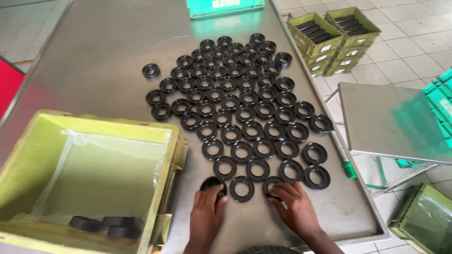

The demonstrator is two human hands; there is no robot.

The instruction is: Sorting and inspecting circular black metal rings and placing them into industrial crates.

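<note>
The left hand (207,204) grasps one black rubber ring (213,184) and the right hand (293,203) grasps another ring (271,184) on the metal table (103,61), beside the green crate (89,127).

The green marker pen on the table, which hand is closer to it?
Right. The right hand lies down and to the left of the green marker pen; the left hand is farther left, beside the yellow-green bin.
</note>
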